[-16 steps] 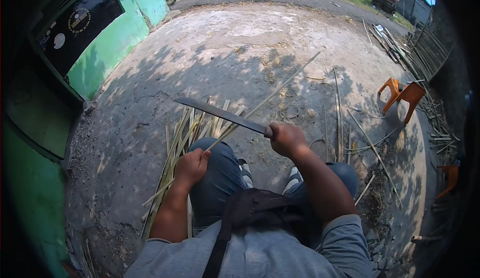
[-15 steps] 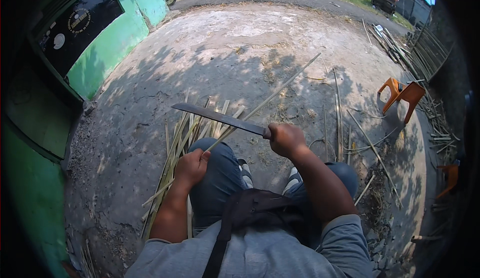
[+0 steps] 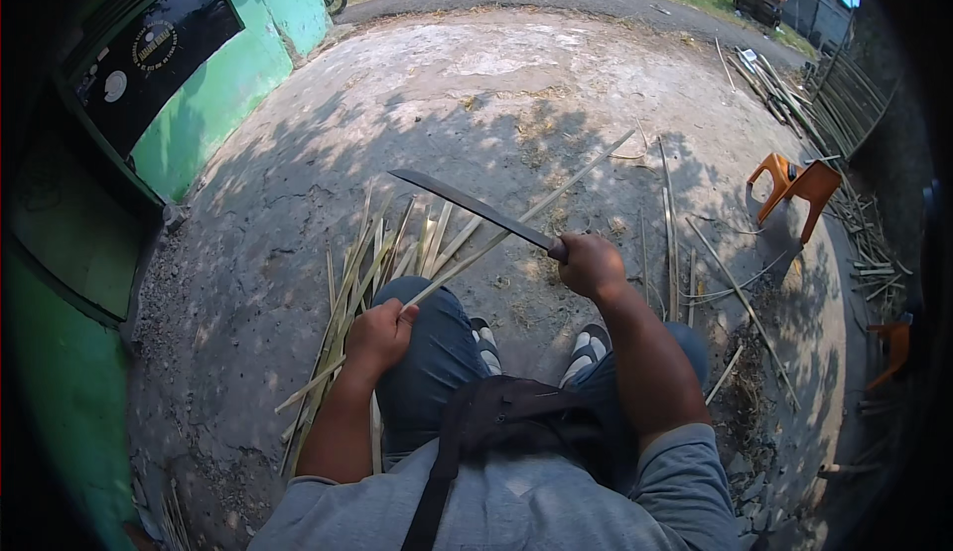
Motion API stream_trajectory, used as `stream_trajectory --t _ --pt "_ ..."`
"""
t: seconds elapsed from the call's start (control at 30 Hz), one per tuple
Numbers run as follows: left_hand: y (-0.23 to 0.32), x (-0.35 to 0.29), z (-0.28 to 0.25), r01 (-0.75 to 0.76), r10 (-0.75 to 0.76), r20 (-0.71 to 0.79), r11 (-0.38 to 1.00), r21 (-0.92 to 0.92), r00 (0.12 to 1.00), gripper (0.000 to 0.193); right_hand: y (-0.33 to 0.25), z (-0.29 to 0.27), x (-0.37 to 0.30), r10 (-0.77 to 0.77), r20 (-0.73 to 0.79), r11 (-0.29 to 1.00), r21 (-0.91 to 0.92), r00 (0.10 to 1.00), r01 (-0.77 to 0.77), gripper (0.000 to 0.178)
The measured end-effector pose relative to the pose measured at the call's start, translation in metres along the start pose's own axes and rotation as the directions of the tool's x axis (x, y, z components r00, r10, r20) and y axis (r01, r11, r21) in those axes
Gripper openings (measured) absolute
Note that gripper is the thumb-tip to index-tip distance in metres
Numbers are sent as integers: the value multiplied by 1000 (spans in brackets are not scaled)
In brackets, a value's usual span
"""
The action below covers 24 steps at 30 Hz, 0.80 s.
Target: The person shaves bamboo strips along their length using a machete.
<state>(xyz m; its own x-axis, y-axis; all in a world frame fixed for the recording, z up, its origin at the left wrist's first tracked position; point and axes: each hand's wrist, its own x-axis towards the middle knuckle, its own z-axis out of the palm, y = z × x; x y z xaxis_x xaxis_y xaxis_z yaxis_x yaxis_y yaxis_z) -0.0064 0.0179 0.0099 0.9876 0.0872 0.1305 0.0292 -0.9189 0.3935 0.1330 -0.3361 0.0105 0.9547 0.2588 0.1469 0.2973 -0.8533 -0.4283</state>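
My left hand [image 3: 382, 336] is closed round a long, pale bamboo strip [image 3: 571, 186] beside my left knee. The strip slants up and away to the right, and its other end shows behind the hand. In my right hand [image 3: 593, 265] is the handle of a machete [image 3: 476, 208]. Its long dark blade points to the far left and crosses over the strip; whether the edge touches it I cannot tell. More split bamboo strips [image 3: 342, 328] lie in a loose bundle along the outside of my left leg.
Thin bamboo pieces [image 3: 737, 298] lie on the concrete to the right. Beyond them stands an orange plastic stool [image 3: 799, 189], with piled bamboo [image 3: 872, 238] along the right edge. A green wall [image 3: 213, 104] runs on the left. My sandalled feet are between the strips.
My right hand has moved a little right and outward with the machete, its blade sliding along the strip. The strip's far end has dropped slightly; my left hand stays nearly still.
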Motion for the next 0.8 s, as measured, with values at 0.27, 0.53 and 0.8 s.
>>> stream_trajectory --t 0.27,0.53,0.8 --pt "-3 0 2 -38 38 -35 999 -8 999 47 -12 -9 -3 71 18 997 -12 997 -70 18" --pt "0 0 2 -26 26 -21 1000 8 999 46 -15 -10 -10 54 -10 998 -30 998 -54 24" --pt "-9 -2 12 -44 43 -75 999 -10 996 50 -46 -1 -14 -105 115 989 -89 988 116 31"
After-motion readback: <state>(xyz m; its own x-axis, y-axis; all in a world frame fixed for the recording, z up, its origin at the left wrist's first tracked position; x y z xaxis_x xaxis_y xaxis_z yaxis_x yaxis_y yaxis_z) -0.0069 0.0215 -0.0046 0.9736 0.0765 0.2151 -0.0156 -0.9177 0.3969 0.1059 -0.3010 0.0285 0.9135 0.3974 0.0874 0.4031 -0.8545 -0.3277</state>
